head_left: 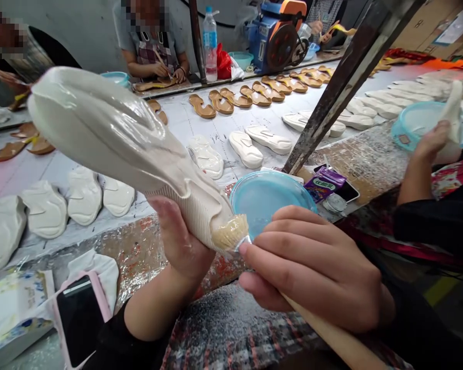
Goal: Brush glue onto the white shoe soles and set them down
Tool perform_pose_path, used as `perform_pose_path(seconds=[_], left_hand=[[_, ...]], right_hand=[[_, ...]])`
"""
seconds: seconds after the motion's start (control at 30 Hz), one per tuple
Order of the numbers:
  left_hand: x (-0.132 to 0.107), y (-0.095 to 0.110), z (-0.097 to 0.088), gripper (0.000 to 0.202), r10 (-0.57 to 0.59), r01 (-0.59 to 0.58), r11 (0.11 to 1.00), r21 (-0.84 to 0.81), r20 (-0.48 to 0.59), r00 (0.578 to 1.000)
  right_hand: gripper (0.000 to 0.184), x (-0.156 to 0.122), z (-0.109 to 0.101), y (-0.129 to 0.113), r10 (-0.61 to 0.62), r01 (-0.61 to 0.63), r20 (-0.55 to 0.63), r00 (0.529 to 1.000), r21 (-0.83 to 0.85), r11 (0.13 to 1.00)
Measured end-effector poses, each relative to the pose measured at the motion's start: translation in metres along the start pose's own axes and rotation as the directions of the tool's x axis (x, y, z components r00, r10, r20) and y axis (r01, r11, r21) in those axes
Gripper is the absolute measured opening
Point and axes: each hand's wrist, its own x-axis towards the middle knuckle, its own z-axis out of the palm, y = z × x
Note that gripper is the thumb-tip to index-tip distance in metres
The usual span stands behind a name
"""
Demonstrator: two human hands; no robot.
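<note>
My left hand (183, 246) is wrapped round the ribbed side of a white shoe sole (111, 128), held up at a slant. Its broad end, at the upper left, shines as if wet. In my right hand (312, 267) is a glue brush (233, 234) with a wooden handle, gripped close to its bristles. The pale bristles, coated with something glossy, press against the narrow lower end of the sole. Just behind the brush stands a light blue bowl (273, 198), partly covered by my right hand.
White soles (85, 195) and brown sandal uppers (250, 95) lie in rows on the white table. A slanted post (343, 77) rises beyond the bowl. A pink phone (80, 318) lies lower left. At right, a co-worker's hand (433, 139) holds a sole; other people work across the table.
</note>
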Motion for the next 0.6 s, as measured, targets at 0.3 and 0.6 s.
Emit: perform_pose_path(seconds=[0.3, 0.6], left_hand=[[0.014, 0.000, 0.010, 0.055, 0.282, -0.280, 0.959, -0.049, 0.059, 0.957], [0.046, -0.011, -0.013, 0.060, 0.327, -0.332, 0.941, -0.065, -0.083, 0.941]], right_hand=[[0.005, -0.019, -0.001, 0.000, 0.041, -0.035, 0.048, 0.998, -0.110, 0.993], [0.004, -0.033, 0.017, 0.019, 0.073, -0.078, -0.035, 0.997, -0.173, 0.982]])
